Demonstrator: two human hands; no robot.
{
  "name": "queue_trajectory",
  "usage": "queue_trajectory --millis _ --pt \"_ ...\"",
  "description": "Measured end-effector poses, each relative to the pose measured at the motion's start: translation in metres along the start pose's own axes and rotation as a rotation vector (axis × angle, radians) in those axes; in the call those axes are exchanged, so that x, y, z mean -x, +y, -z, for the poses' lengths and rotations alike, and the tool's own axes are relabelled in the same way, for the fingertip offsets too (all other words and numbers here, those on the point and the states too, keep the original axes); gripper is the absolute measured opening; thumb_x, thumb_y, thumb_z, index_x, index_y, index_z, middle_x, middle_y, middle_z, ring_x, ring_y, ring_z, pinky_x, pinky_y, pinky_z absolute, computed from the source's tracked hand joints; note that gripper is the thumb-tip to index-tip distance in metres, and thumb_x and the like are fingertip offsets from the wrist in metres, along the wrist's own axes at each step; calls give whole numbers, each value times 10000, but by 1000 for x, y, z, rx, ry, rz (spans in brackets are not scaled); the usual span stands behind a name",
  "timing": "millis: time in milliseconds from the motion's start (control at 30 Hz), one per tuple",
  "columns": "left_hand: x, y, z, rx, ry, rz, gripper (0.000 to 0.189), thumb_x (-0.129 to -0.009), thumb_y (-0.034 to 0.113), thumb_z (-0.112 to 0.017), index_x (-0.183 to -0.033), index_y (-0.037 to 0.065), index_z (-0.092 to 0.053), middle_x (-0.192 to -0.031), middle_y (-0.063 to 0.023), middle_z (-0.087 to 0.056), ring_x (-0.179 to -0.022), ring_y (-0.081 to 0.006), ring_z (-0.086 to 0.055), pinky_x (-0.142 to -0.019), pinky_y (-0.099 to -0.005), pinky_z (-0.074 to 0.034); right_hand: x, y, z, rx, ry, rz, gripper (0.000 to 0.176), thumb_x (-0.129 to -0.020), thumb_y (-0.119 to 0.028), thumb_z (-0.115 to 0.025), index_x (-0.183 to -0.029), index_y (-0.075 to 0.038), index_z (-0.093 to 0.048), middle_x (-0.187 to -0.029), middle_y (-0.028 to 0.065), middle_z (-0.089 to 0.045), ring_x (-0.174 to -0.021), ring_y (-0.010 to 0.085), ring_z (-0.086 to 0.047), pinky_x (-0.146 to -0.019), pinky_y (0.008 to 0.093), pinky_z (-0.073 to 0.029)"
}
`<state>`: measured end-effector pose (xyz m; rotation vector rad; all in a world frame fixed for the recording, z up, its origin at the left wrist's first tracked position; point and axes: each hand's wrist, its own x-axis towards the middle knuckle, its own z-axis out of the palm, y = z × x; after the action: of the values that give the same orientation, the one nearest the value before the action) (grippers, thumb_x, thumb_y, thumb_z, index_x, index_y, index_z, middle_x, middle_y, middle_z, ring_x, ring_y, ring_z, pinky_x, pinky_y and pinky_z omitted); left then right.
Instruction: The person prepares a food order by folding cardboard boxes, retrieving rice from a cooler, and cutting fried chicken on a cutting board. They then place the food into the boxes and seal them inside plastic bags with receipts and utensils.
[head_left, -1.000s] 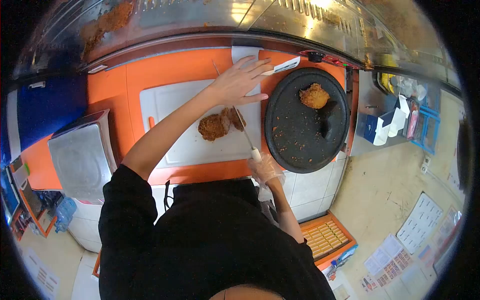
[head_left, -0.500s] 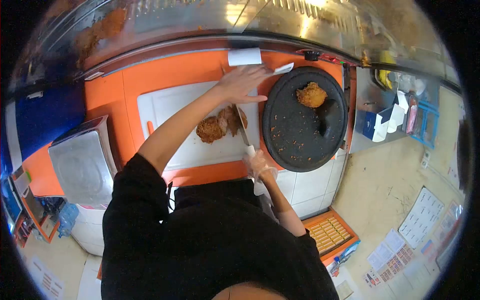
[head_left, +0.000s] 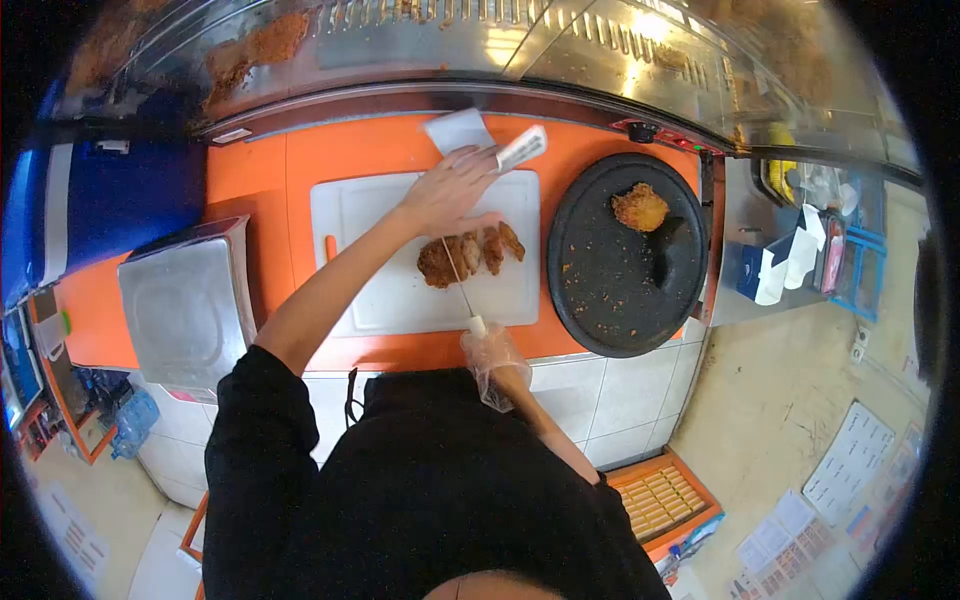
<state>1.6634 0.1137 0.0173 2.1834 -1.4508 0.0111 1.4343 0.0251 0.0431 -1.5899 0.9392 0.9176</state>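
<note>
A breaded cutlet (head_left: pixel 470 254), cut into several strips, lies on a white cutting board (head_left: pixel 370 290) on the orange counter. My right hand (head_left: pixel 490 358), in a clear plastic glove, grips a knife (head_left: pixel 458 283) whose blade crosses the left part of the cutlet. My left hand (head_left: pixel 446 190) rests flat over the far end of the blade with its fingers spread, just behind the cutlet. A second, whole breaded cutlet (head_left: pixel 640 207) sits on a round black tray (head_left: pixel 600 300) to the right of the board.
A steel box-shaped appliance (head_left: pixel 185 305) stands left of the board. A white paper (head_left: pixel 457 130) and a white label (head_left: pixel 522 148) lie behind the board. A glass display case (head_left: pixel 500 40) runs along the back. Boxes and packets (head_left: pixel 790 250) sit at far right.
The knife has shifted left along the cutlet, and more cut strips now lie to its right. My left hand followed it to the left. The view has shifted too.
</note>
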Motion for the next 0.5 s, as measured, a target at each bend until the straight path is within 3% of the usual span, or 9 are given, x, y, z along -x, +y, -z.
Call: queue_trajectory --millis 33,167,233,267,333,367,433,500 --pt "3 0 -5 18 -8 7 665 -876 496 -446 -1319 8 -357 -1349 -229 -372 -1275 -352 -323 -1090 -462 -189 -4 4 -6 -166 -66 -6 166 -832 -181 -548 -780 -24 -558 -573 43 -537 -479 153 -527 -418 312 -382" --pt "-10 -13 -38 19 -49 -37 717 -872 542 -426 -1339 7 -331 -1353 -238 -364 -1285 -350 -315 -1089 -463 -190 -15 15 -19 -70 -4 -72 122 -834 -165 -554 -825 -44 -556 -577 26 -538 -484 152 -528 -408 296 -385" --pt "-28 -9 -58 -7 -139 -97 720 -878 546 -418 -1355 17 -317 -1378 -230 -343 -1307 -344 -292 -1087 -462 -188 -36 39 -23 -360 -88 12 144 -840 -187 -550 -872 -47 -550 -579 20 -536 -477 152 -524 -403 294 -380" --pt "-31 -11 -66 -18 -131 -102 720 -878 546 -418 -1355 17 -317 -1378 -230 -343 -1307 -344 -292 -1087 -462 -188 -35 37 -18 -358 -85 26 144 -840 -187 -550 -872 -47 -550 -579 20 -536 -477 152 -524 -403 294 -380" --pt "-35 -15 -75 145 -148 -96 698 -890 502 -434 -1385 34 -282 -1408 -222 -314 -1331 -336 -262 -1088 -466 -178 -30 35 -4 17 -114 287 208 -839 -238 -563 -815 -31 -567 -570 50 -546 -494 165 -542 -414 324 -384" --pt "-36 -11 -56 140 -149 -102 698 -890 502 -434 -1385 34 -282 -1408 -222 -314 -1331 -336 -262 -1088 -466 -178 -22 27 -1 13 -111 293 208 -839 -238 -563 -815 -31 -567 -570 50 -546 -494 165 -542 -414 324 -384" --pt "-24 -5 -9 96 110 -55 746 -881 487 -453 -1406 8 -226 -1393 -231 -329 -1298 -344 -303 -1087 -474 -180 -2 13 2 93 51 23 204 -823 -241 -578 -790 -41 -557 -591 44 -531 -502 160 -527 -476 315 -421" --pt "-4 2 19 131 75 -14 717 -875 456 -480 -1406 33 -248 -1396 -232 -319 -1315 -342 -275 -1093 -471 -172 15 -1 -7 80 29 31 258 -823 -272 -583 -728 -32 -567 -577 75 -549 -498 172 -542 -451 333 -404"
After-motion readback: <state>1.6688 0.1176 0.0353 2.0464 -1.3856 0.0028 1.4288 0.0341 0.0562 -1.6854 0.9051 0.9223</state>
